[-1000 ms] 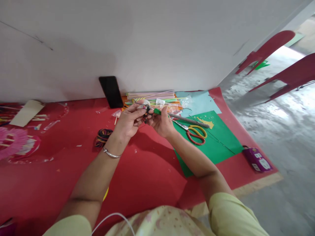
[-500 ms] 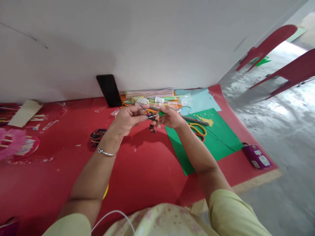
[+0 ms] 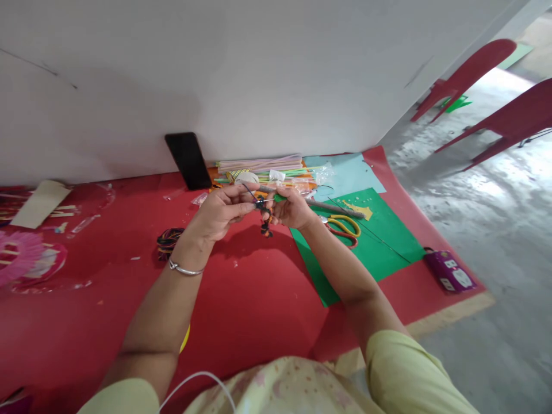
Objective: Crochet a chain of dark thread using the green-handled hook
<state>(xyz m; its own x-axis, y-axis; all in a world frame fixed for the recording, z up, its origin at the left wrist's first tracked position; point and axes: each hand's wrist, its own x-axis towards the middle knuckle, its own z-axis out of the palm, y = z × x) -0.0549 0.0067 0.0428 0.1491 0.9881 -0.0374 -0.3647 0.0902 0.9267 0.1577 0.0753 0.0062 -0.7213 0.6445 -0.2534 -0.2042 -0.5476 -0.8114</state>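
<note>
Both hands are raised close together over the red-covered table [image 3: 254,299]. My left hand [image 3: 222,213] pinches dark yarn work [image 3: 261,203] between thumb and fingers. In my right hand [image 3: 295,208] is a thin metal hook with a green handle [image 3: 279,198], its tip pointing left into the yarn. A dark and orange knitted strip [image 3: 266,225] hangs below the fingers. The stitches are too small to make out. Left of my left wrist lies a ball of dark multicoloured yarn [image 3: 168,244].
A black phone [image 3: 188,161] leans on the wall. Straws [image 3: 259,165] lie behind my hands. Scissors [image 3: 345,227] and a stick [image 3: 338,208] rest near the green sheet [image 3: 379,253]. A purple box [image 3: 449,271] sits at the right edge; pink paper craft [image 3: 21,257] lies left.
The view has shifted slightly. The hook shows more of its metal shaft between my hands, and the hanging strip is more visible. Both hands keep their grip.
</note>
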